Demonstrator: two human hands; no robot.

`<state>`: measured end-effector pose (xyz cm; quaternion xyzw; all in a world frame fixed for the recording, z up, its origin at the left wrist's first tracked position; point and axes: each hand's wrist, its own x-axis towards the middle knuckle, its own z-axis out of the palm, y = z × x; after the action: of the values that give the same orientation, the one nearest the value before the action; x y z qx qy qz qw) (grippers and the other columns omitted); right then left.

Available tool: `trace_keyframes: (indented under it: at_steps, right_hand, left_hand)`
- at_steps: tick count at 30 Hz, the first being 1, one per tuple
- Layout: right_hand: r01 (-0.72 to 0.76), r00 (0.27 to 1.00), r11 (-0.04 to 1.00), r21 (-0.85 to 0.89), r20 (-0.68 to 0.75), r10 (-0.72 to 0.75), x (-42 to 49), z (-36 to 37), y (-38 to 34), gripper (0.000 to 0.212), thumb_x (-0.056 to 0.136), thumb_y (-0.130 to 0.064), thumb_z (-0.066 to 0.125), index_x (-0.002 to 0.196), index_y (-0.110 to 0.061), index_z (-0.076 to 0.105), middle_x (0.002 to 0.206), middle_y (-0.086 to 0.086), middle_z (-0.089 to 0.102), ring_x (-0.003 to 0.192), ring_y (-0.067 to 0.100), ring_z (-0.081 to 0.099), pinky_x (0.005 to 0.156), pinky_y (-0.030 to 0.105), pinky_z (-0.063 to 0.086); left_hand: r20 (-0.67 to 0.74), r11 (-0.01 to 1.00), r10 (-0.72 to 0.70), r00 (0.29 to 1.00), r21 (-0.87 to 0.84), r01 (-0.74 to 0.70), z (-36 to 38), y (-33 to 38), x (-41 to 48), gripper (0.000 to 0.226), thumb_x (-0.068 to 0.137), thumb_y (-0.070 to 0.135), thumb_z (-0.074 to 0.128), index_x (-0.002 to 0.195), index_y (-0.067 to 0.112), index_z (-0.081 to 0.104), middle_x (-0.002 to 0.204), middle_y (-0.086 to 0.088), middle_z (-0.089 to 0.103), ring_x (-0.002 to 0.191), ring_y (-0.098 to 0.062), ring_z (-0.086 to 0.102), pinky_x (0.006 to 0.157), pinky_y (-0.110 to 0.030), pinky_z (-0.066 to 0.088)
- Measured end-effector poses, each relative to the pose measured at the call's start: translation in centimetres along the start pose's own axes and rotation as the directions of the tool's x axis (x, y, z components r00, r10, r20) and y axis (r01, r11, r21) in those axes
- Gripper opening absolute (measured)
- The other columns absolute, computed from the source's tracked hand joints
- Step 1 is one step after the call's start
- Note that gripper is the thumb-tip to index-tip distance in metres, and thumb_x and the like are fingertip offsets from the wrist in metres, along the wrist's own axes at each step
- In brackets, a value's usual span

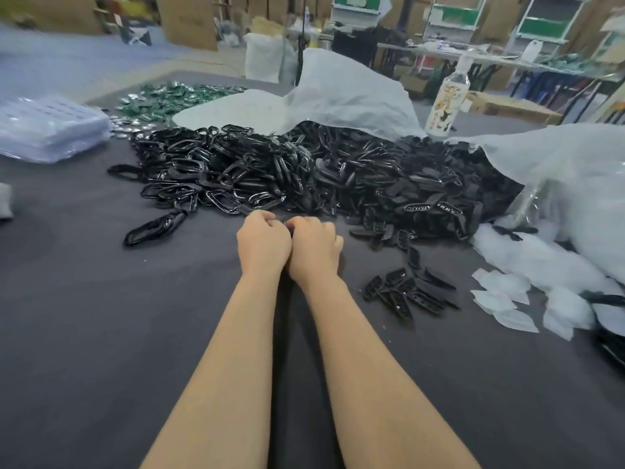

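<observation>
Dark cloth covers the tabletop (84,333) in a workshop backed by cardboard boxes and shelving. At the far left lies a stack of clear plastic trays (44,130), with a spread of green pieces (169,96) behind it. Next comes the heap of glossy black oval frames (220,174), and one stray frame (155,228) lies apart at its near edge.

Just in front of the heap the left grip (263,243) and right grip (314,248) meet, knuckles touching. Both are clenched, fingers curled in, around a small black part (290,226) that is almost wholly hidden between them. Whether it is a frame, an insert or the two together cannot be told.

Judging by the loose pieces, such a part should be light, stiff and slick, being shiny moulded plastic. A thin hoop of this kind will likely flex a little and could crack if squeezed across its open middle. It is better pinched on the two long sides, with the thumbs pressing near the rim.

Further right the flat black inserts (422,191) spill from a white sack (558,170), and a small cluster of inserts (409,292) lies nearer. A printed bottle (446,99) stands behind, and white paper scraps (504,299) sit at the right edge.
</observation>
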<state>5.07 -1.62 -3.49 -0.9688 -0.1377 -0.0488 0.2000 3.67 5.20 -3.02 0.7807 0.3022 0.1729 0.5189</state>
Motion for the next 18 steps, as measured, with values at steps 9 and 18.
trace_keyframes:
  at_steps: [9,18]
  right_hand:
    - [-0.033,0.999,0.988,0.148,0.040,0.027,0.2,-1.5,1.7,0.019,0.087,-0.011,0.052,0.105,-0.006,0.056,0.113,0.014,0.056,0.105,0.032,0.051,0.080,0.036,0.041]
    - [0.063,0.982,0.908,0.415,-0.187,0.017,-1.7,-4.0,6.1,0.020,0.088,-0.007,0.058,0.108,-0.010,0.060,0.090,0.001,0.064,0.086,0.021,0.060,0.081,0.031,0.046]
  left_hand:
    - [0.085,1.000,0.021,0.996,0.015,-0.022,1.0,0.5,0.0,0.029,0.095,0.019,0.048,0.122,0.011,0.056,0.119,-0.007,0.064,0.109,-0.024,0.059,0.081,-0.027,0.039]
    - [0.210,0.952,0.072,0.975,-0.305,-0.005,3.2,1.5,-2.3,0.036,0.095,0.033,0.057,0.119,0.006,0.058,0.108,-0.010,0.067,0.085,-0.020,0.069,0.091,-0.045,0.054]
